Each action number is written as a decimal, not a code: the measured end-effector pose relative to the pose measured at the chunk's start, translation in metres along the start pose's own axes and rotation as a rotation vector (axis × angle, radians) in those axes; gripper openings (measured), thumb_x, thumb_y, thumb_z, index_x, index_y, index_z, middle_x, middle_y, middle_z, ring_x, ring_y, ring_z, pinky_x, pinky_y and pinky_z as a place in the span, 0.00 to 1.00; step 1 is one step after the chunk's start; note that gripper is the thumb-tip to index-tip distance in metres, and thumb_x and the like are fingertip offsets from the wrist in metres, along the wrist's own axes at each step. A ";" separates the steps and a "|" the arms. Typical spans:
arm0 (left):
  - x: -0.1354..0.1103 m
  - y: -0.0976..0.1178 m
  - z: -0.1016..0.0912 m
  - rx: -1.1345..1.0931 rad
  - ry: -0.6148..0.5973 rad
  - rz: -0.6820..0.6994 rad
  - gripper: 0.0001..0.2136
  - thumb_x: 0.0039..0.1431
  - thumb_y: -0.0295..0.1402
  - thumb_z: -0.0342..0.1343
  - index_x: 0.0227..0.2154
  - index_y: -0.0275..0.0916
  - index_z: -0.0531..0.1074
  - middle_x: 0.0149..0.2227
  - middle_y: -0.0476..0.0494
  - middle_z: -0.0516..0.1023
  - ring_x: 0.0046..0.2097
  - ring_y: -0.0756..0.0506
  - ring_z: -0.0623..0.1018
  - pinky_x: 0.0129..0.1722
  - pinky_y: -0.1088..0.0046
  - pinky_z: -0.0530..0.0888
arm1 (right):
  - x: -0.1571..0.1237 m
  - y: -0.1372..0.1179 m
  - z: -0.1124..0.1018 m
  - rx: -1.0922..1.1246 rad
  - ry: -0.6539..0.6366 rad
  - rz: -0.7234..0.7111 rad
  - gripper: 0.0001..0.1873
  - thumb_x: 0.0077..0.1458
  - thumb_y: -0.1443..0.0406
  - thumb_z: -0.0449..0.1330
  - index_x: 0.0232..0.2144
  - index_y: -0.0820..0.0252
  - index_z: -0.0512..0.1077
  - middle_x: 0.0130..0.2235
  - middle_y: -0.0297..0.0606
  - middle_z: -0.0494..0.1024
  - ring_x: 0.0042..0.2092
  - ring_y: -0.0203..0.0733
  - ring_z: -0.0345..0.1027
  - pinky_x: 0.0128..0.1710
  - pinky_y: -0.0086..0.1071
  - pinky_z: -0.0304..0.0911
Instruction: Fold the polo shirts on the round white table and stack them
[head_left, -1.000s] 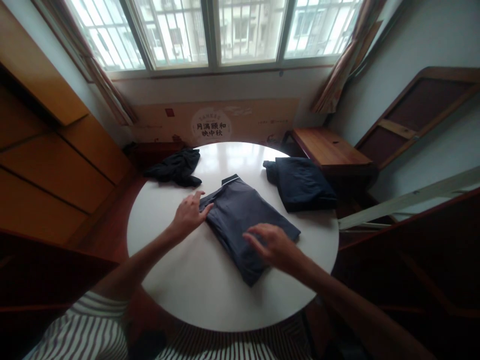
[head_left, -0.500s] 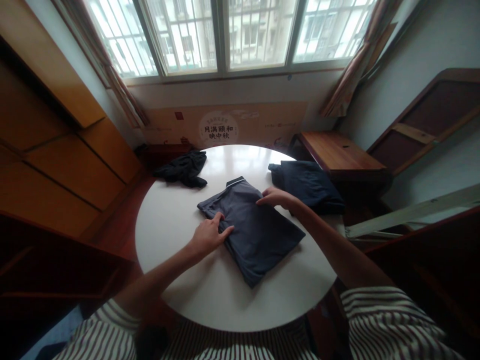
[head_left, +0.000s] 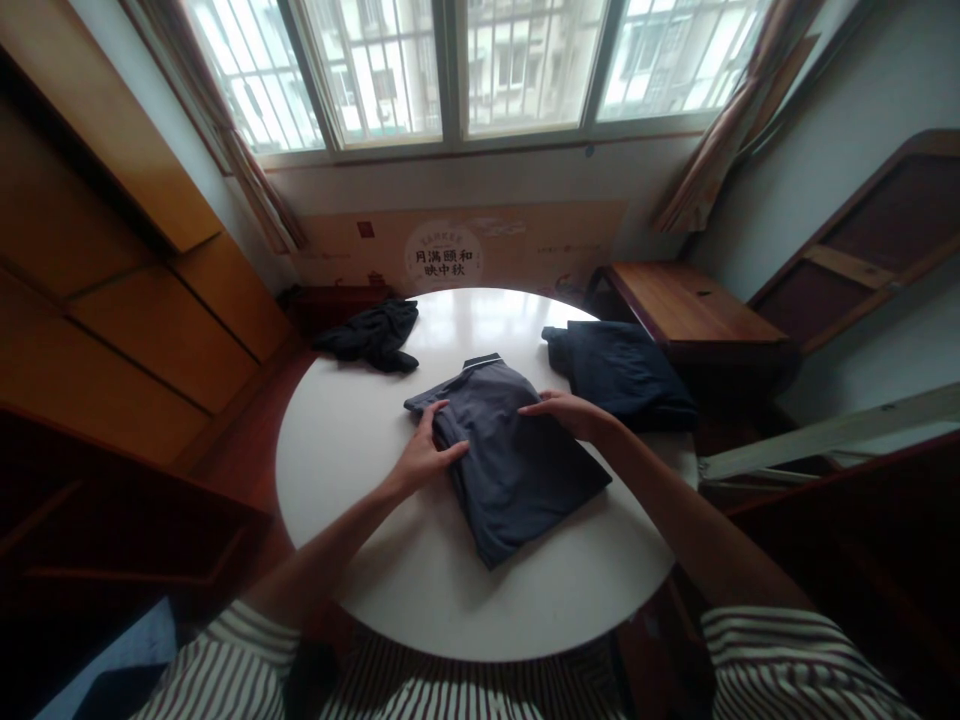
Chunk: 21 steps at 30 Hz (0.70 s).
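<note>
A folded dark grey polo shirt (head_left: pixel 517 470) lies slantwise on the white round table (head_left: pixel 330 440), its collar with a white line pointing away from me. My left hand (head_left: pixel 427 452) grips the shirt's left side, thumb on top and fingers along the edge. At the upper right edge, my right hand (head_left: pixel 566 412) pinches the cloth, its thumb and index finger over the fabric and the other fingers hidden below. The cloth between both hands bulges slightly upward.
A crumpled black garment (head_left: pixel 371 335) rests at the table's far left. Folded dark navy clothing (head_left: pixel 626 370) lies at the far right, overhanging the edge. Beyond it stands a wooden bench (head_left: pixel 694 300). Orange-brown cabinets (head_left: pixel 150 340) line the left wall.
The shirt has turned slightly, its collar swinging a little right and its near corner left. Both hands stay on its sides, with the left fingers reaching farther up the edge.
</note>
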<state>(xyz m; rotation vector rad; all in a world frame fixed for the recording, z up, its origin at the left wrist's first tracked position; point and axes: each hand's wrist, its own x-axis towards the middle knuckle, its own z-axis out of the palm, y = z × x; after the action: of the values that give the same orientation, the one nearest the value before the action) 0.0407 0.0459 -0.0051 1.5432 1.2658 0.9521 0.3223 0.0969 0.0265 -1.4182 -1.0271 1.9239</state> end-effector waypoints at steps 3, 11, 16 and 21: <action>-0.002 0.004 0.004 0.035 0.008 0.036 0.28 0.57 0.37 0.61 0.61 0.44 0.62 0.49 0.42 0.76 0.44 0.45 0.79 0.46 0.68 0.76 | -0.007 0.000 0.001 0.032 0.011 -0.015 0.09 0.44 0.71 0.72 0.30 0.66 0.76 0.28 0.42 0.82 0.27 0.41 0.77 0.30 0.29 0.76; -0.027 0.039 -0.022 -0.075 0.008 0.070 0.15 0.59 0.41 0.60 0.48 0.42 0.74 0.41 0.46 0.76 0.34 0.49 0.75 0.31 0.76 0.73 | -0.053 -0.002 0.009 0.067 -0.029 -0.310 0.19 0.34 0.67 0.77 0.32 0.66 0.78 0.32 0.39 0.83 0.32 0.38 0.78 0.36 0.28 0.73; -0.062 0.093 -0.057 -0.117 0.010 0.083 0.14 0.55 0.41 0.64 0.44 0.45 0.75 0.36 0.47 0.75 0.34 0.47 0.75 0.29 0.75 0.73 | -0.109 -0.010 0.032 0.088 0.026 -0.498 0.20 0.41 0.61 0.76 0.37 0.61 0.78 0.34 0.38 0.82 0.36 0.41 0.78 0.39 0.31 0.75; 0.000 0.089 -0.064 -0.305 -0.048 -0.119 0.18 0.54 0.36 0.65 0.47 0.39 0.72 0.35 0.45 0.77 0.31 0.49 0.76 0.26 0.76 0.72 | -0.083 -0.033 0.032 0.009 0.087 -0.377 0.13 0.53 0.60 0.69 0.37 0.62 0.76 0.32 0.41 0.81 0.35 0.44 0.78 0.36 0.33 0.76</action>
<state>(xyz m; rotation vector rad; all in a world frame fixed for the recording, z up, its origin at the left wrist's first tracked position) 0.0064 0.0497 0.0995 1.2337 1.1082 0.9753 0.3164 0.0426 0.1043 -1.1911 -1.1493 1.5796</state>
